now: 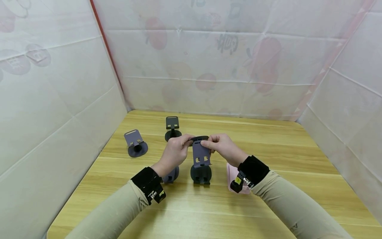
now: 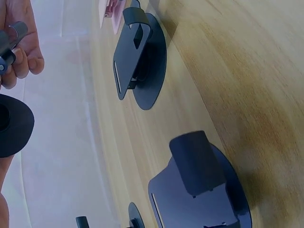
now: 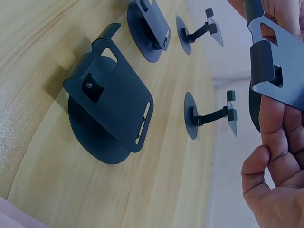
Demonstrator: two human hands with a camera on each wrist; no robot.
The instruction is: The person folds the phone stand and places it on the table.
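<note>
Both hands meet above the middle of the wooden tabletop (image 1: 268, 159), holding one dark grey phone stand (image 1: 201, 153) up in the air between them. The left hand (image 1: 176, 151) pinches the stand's round base at the top, thumb and fingers curled around its edge. The right hand (image 1: 223, 147) pinches the upper edge of the flat rest plate, which hangs down toward the camera; in the right wrist view the fingers (image 3: 273, 123) lie along the plate's back beside its hinge.

Directly below the held stand, a second dark stand (image 1: 201, 174) sits folded on the tabletop. Another one (image 1: 171, 174) lies just left of it, mostly hidden under the left wrist. Farther back stand two more: an upright stand (image 1: 172, 127) behind the hands and a tilted one (image 1: 135, 143) toward the left wall. A pink object (image 1: 232, 176), possibly another stand, lies partly covered by the right wrist. White sheeting (image 1: 59, 99) walls in the tabletop.
</note>
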